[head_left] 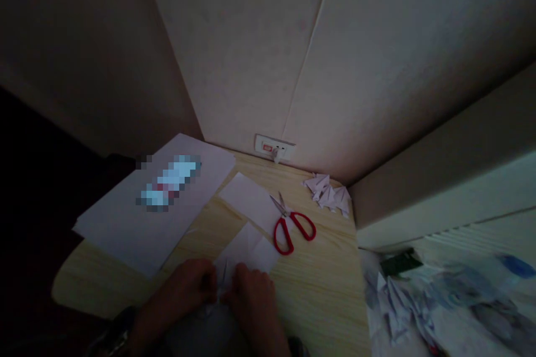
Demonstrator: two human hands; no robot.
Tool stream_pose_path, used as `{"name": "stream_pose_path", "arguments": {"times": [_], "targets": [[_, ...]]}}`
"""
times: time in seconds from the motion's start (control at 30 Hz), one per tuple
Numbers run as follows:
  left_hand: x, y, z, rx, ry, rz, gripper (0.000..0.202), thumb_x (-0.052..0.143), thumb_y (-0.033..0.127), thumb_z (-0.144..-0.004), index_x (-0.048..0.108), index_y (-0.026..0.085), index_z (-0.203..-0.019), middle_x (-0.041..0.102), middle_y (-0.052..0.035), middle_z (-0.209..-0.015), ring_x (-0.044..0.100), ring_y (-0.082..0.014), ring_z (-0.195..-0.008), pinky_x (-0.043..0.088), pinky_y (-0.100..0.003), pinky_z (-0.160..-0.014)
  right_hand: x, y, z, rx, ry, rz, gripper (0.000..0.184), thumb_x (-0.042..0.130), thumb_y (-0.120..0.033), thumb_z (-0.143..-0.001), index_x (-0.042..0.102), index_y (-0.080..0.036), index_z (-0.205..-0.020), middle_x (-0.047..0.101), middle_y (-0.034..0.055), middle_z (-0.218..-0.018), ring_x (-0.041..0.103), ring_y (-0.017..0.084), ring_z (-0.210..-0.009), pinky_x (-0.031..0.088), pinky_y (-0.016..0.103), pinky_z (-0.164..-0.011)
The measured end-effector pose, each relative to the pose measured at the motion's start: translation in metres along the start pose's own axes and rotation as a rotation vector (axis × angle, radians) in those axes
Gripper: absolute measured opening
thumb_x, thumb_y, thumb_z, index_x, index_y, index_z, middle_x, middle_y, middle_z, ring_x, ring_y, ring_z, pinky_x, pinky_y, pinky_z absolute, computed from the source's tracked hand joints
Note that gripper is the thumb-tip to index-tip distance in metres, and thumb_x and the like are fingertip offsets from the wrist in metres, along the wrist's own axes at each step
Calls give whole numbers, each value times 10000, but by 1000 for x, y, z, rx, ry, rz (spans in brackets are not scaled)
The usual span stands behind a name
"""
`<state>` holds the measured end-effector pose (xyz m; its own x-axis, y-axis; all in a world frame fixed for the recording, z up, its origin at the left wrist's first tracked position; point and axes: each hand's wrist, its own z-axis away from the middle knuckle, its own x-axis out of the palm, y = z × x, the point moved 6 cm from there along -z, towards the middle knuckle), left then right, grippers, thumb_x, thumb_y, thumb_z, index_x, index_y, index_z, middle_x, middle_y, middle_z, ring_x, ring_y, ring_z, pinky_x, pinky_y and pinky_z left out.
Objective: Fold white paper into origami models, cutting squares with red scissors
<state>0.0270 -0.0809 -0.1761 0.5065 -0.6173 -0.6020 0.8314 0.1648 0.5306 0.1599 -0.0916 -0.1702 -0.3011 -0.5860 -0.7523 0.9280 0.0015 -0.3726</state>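
Near the table's front edge, my left hand (pixel 195 284) and my right hand (pixel 253 295) are close together, fingers closed in a pinch. Between them is a small piece of folded white paper (pixel 224 276), partly covered by the fingers, so its full shape is hidden. Just beyond the hands lies a white sheet of paper (pixel 247 242) with faint creases. Scissors (pixel 285 226) with red handles rest with blades apart, partly on another white paper piece (pixel 247 192). The light is dim.
A stack of white paper (pixel 125 234) covers the table's left side, with a blurred-out lit object (pixel 170 181) on it. Several folded paper figures (pixel 329 192) stand at the back right corner. A wall socket (pixel 275 148) holds a plug. More folded papers (pixel 402 307) lie beyond the right edge.
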Motion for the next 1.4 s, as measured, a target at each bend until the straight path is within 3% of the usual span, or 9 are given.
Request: {"name": "stream_pose_path", "arguments": {"times": [0.23,0.33,0.47,0.73,1.2,1.4], "targets": [[-13,14,0,93,60,-18,59,559,211,-645,616,194,-638,691,-43,-725,634,-236,-762,433,-296,-684,-17,3,5,-26,84,66,168,591,-273,-891,624,-188,-1031,731,87,-995,671,240,-933,395,283,-674],[-14,14,2,147,116,-10,128,566,231,-702,676,182,-743,730,-47,-845,645,-215,-832,442,-281,-747,-16,5,8,-3,134,71,192,609,-331,-886,621,-193,-1019,722,87,-976,658,244,-930,378,282,-658],[-15,18,7,179,143,-30,95,628,210,-676,708,166,-700,751,-55,-815,666,-215,-831,455,-271,-743,-14,4,12,52,194,68,202,641,-350,-868,629,-190,-991,714,95,-979,655,237,-909,353,281,-632],[-17,19,3,194,140,-54,69,649,203,-682,713,181,-692,758,-39,-811,676,-208,-805,460,-263,-713,-17,5,7,66,177,50,184,684,-367,-822,658,-207,-907,736,55,-931,668,208,-874,333,266,-611],[-3,9,-4,119,69,-19,111,474,127,-697,549,206,-677,666,-35,-794,621,-201,-830,408,-282,-749,-14,-1,11,72,87,97,221,670,-252,-829,637,-206,-1043,754,69,-979,702,256,-921,462,289,-682],[5,4,-4,118,53,-18,110,472,117,-713,515,217,-698,653,-29,-825,603,-201,-855,405,-279,-776,-15,-3,6,81,153,106,236,759,-208,-727,695,-206,-953,779,90,-848,745,286,-775,505,291,-573]]}}
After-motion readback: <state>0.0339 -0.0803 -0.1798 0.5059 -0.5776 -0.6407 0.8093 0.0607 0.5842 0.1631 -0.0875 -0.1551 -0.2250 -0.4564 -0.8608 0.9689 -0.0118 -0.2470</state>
